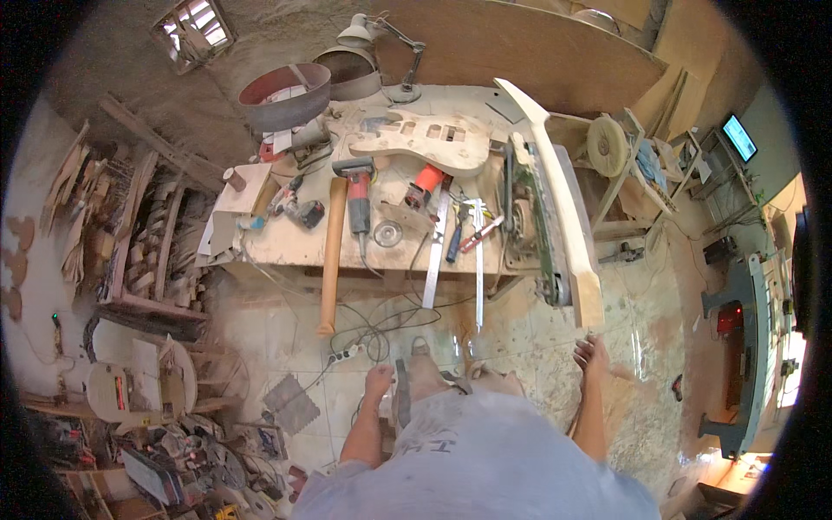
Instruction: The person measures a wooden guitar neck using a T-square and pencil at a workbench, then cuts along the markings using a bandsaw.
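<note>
My left hand [380,380] hangs in front of the workbench, loosely curled, with nothing visible in it. Just below the near end of a long pale wooden guitar neck [562,191] is my right hand [591,354], its fingers bent but apart; a narrow gap seems to separate them from the wood. The neck rests along the bench's right side, its near end jutting past the edge. Toward the back of the bench lies an unfinished guitar body [425,141]. In front of it are an angle grinder [358,198], an orange-and-black power tool [425,186] and a steel ruler [437,251].
Calipers [478,260] and a long brown wooden bar [332,260] overhang the bench's [286,245] front edge. A cordless drill [299,208] lies at left. Cables [373,334] and a power strip [345,354] are on the floor. Wood scraps fill a left rack [156,251].
</note>
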Motion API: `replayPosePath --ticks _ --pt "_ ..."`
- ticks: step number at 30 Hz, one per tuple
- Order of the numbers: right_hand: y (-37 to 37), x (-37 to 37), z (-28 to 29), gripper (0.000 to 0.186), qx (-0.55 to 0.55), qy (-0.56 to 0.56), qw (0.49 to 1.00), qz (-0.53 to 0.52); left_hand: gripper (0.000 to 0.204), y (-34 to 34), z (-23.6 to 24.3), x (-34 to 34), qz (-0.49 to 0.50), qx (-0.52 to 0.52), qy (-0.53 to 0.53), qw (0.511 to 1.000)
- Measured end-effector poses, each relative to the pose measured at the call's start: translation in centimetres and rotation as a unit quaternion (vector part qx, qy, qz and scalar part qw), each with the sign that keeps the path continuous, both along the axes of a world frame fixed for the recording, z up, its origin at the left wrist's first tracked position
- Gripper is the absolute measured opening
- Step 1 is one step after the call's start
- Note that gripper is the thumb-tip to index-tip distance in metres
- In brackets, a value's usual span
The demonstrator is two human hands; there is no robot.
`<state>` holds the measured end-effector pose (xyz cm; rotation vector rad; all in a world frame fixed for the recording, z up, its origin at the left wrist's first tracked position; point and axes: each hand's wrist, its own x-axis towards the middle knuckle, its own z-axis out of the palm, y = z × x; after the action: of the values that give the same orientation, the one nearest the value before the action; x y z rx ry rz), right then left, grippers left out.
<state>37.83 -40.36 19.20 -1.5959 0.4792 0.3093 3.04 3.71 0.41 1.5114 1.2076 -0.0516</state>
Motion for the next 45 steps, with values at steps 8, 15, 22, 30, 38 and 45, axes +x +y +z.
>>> replayPosePath --ticks 8,15,22,30,38,45 --pt "7.2 -4.3 12.4 0.065 -0.043 -0.151 0.985 -0.078 0.023 10.3 6.2 6.2 0.024 0.103 -0.08 0.991" --pt "12.1 -4.3 14.7 0.049 -0.204 -0.276 0.939 -0.001 0.023 13.5 13.4 17.4 0.021 0.14 -0.247 0.959" --pt "15.7 -3.6 15.7 0.074 -0.393 -0.252 0.884 0.005 0.019 11.0 23.6 30.8 -0.121 0.144 -0.388 0.902" --pt "15.8 -1.9 17.6 0.065 -0.382 -0.312 0.87 -0.002 0.02 8.5 24.6 35.0 -0.147 0.133 -0.374 0.906" --pt "16.6 -0.4 15.9 0.064 -0.394 -0.279 0.875 0.023 0.024 12.2 19.5 29.4 -0.051 0.155 -0.235 0.958" --pt "16.4 -1.6 15.7 0.062 -0.362 -0.253 0.897 0.02 0.024 12.7 14.1 30.1 -0.169 0.187 -0.19 0.949"
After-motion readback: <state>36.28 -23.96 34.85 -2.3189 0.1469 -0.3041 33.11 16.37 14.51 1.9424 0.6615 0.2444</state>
